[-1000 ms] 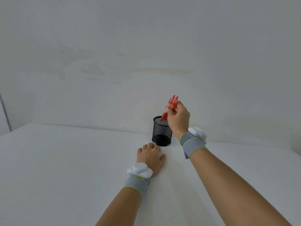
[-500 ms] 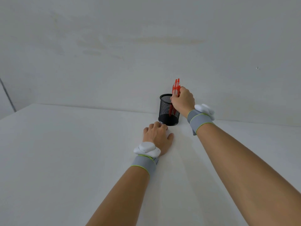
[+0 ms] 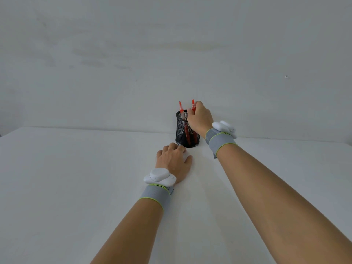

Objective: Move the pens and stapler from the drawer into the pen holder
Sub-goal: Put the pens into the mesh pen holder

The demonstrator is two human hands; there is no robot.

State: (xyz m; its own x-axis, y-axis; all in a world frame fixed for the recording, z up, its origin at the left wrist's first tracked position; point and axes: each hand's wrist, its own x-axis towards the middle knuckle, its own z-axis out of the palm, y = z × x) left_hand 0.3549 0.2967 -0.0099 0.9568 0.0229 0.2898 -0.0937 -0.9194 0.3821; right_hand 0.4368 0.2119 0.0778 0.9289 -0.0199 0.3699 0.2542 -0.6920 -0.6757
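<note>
The table (image 3: 76, 187) is bare and white up to the wall; no drawer and no stapler show in this view. At its far edge stands the holder (image 3: 185, 130), a black mesh cup. The left hand (image 3: 174, 161) lies palm down on the table just in front of the holder, fingers loosely curled, holding nothing. The right hand (image 3: 200, 116) sits at the holder's rim, fingers pinched around the top of one red pen (image 3: 193, 106). That pen and a second pen (image 3: 181, 109) already stand inside, tips near the bottom, the second leaning free to the left.

The step in hand looks like the end of dropping the pens in. Next, I judge, the fingers need only let go and lift away without tipping the light holder; the stapler would then have to be fetched.

Half a second ago the pens were bunched together in the right hand and only partly lowered; now they are deep in and have splayed apart. The left hand has stayed put.
</note>
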